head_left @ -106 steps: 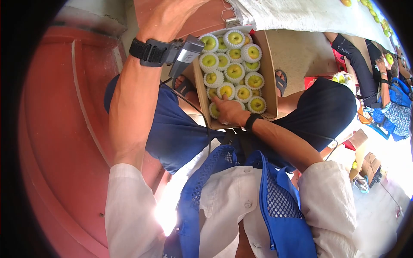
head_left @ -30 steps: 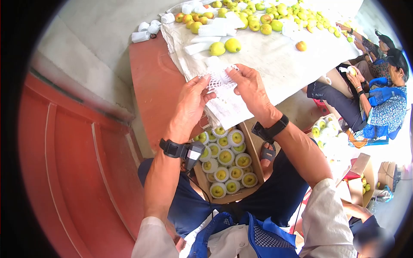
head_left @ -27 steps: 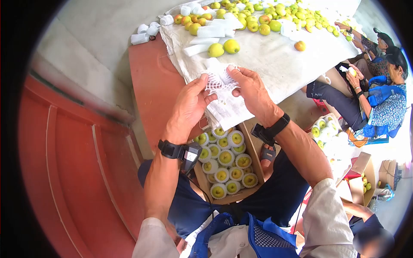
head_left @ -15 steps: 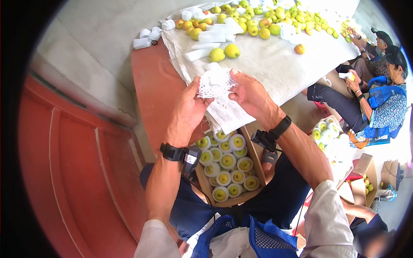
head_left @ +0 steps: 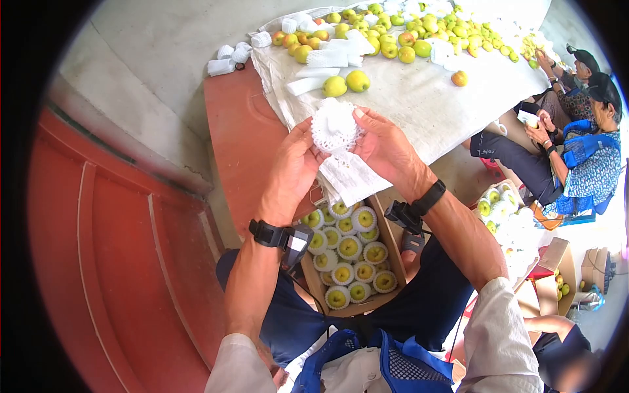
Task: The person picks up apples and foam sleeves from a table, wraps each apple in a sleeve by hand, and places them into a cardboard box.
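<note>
Between my two hands is a white foam net sleeve (head_left: 335, 127), spread into a round, frilled shape above the front edge of the cloth-covered table. My left hand (head_left: 293, 165) pinches its left side, fingers partly hidden behind it. At the right side, my right hand (head_left: 386, 147) grips it with the thumb on top near the rim. Just beyond the sleeve, two yellow-green apples (head_left: 346, 83) lie on the white cloth (head_left: 406, 92). Below my hands, a cardboard box (head_left: 391, 237) between my legs holds several apples in foam nets (head_left: 349, 247), packed in rows.
Many loose apples (head_left: 429, 26) and stacked foam sleeves (head_left: 325, 57) cover the table's far side. A red panel (head_left: 124, 249) stands at left. Two people (head_left: 576, 144) sit at right, one handling a wrapped apple. Another box of wrapped apples (head_left: 501, 203) stands near them.
The foam net sleeve has been spread from a crumpled shape into a rounder one, my hands staying at its sides. The view has shifted slightly.
</note>
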`<action>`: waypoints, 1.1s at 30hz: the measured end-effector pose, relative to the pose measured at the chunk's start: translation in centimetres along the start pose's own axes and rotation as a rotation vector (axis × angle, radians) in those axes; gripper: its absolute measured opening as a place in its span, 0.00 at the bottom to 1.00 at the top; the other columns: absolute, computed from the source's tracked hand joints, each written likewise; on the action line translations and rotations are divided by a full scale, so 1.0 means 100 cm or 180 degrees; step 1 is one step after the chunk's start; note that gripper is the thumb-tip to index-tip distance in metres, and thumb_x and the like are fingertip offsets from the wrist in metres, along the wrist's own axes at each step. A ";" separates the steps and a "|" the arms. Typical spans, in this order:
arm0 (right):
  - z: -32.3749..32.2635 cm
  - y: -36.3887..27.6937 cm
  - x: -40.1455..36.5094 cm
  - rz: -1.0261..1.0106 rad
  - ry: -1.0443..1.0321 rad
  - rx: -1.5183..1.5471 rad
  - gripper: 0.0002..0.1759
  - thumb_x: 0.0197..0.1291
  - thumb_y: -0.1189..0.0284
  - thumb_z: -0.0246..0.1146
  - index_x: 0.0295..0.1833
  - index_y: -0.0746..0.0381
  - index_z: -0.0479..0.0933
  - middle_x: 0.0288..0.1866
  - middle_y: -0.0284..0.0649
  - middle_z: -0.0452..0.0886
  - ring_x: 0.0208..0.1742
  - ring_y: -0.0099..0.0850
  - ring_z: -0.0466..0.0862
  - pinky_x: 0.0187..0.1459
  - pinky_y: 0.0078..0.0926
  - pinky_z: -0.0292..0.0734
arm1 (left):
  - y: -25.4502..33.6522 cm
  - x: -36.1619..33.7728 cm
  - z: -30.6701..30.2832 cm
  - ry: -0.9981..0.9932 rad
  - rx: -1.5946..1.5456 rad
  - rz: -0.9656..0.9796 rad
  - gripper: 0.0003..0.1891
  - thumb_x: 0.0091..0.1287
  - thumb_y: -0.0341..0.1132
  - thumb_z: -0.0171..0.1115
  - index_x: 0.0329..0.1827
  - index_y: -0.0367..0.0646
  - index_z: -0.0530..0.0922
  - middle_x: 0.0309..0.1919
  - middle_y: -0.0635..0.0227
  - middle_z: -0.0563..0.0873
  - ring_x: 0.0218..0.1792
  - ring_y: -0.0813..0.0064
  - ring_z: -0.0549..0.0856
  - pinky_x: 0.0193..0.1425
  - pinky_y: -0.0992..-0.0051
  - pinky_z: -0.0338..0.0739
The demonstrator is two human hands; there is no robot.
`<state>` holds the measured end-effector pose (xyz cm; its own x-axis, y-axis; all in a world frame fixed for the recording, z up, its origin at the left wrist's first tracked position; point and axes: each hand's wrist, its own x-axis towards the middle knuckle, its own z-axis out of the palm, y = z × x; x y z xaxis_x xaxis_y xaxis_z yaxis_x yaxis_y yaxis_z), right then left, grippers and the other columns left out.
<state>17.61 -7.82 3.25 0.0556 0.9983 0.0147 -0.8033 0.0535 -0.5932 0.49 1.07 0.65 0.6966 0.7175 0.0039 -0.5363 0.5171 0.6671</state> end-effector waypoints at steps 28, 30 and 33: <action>-0.011 -0.015 -0.001 -0.0586 0.0649 -0.1683 0.23 0.78 0.52 0.56 0.53 0.63 0.81 0.35 0.32 0.82 0.38 0.22 0.80 0.38 0.18 0.70 | 0.023 -0.017 0.005 0.0053 0.0555 0.0032 0.09 0.76 0.36 0.65 0.53 0.43 0.81 0.35 0.77 0.82 0.20 0.86 0.67 0.28 0.82 0.60; -0.012 -0.013 -0.001 -0.0564 0.0790 -0.1708 0.23 0.78 0.51 0.56 0.51 0.61 0.80 0.37 0.31 0.81 0.37 0.23 0.78 0.38 0.20 0.69 | 0.025 -0.020 0.010 -0.0038 0.0175 -0.0140 0.08 0.75 0.35 0.65 0.50 0.43 0.79 0.33 0.79 0.81 0.19 0.86 0.67 0.28 0.81 0.60; -0.008 -0.005 -0.003 0.0019 0.0480 -0.1386 0.22 0.78 0.52 0.56 0.53 0.61 0.80 0.43 0.32 0.82 0.40 0.23 0.79 0.39 0.22 0.69 | 0.024 -0.021 0.014 -0.0011 -0.0101 -0.0489 0.10 0.75 0.35 0.65 0.53 0.42 0.79 0.35 0.79 0.82 0.19 0.86 0.66 0.28 0.81 0.60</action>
<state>18.50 -8.17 2.90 0.1632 0.9827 -0.0880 -0.4816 0.0015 -0.8764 -1.59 0.12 3.28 0.7732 0.6273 -0.0937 -0.4381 0.6351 0.6362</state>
